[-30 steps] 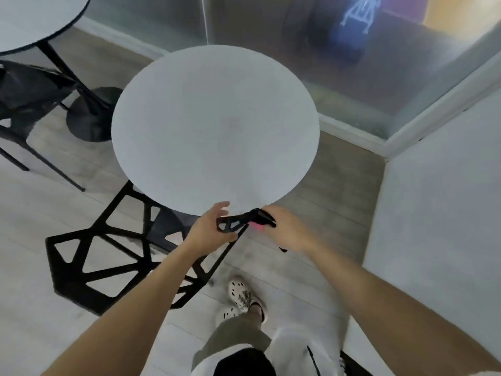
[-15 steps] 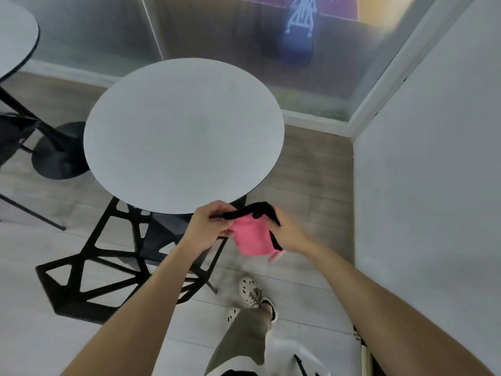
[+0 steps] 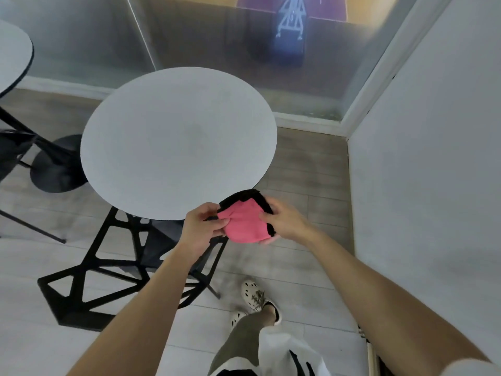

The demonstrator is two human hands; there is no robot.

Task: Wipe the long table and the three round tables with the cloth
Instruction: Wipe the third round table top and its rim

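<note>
A pink cloth [image 3: 244, 223] with a black edge is held in the air just off the near right rim of a grey round table [image 3: 173, 142]. My left hand [image 3: 200, 227] pinches its left side between thumb and fingers. My right hand [image 3: 284, 218] grips its right side, fingers curled under it. The cloth is folded into a small pad and does not touch the tabletop. A second round table [image 3: 13, 55] shows partly at the far left edge.
A black open-frame chair [image 3: 108, 270] stands under the near edge of the table. A white wall [image 3: 433, 158] is close on the right, a glass partition [image 3: 217, 36] behind. The other table's black base [image 3: 57, 166] and a chair sit left. My shoes [image 3: 254, 297] are on the floor.
The cloth went from a bunched black strip to a folded pad with its pink face showing. Both hands kept hold of it. My view moved toward the table and the wall.
</note>
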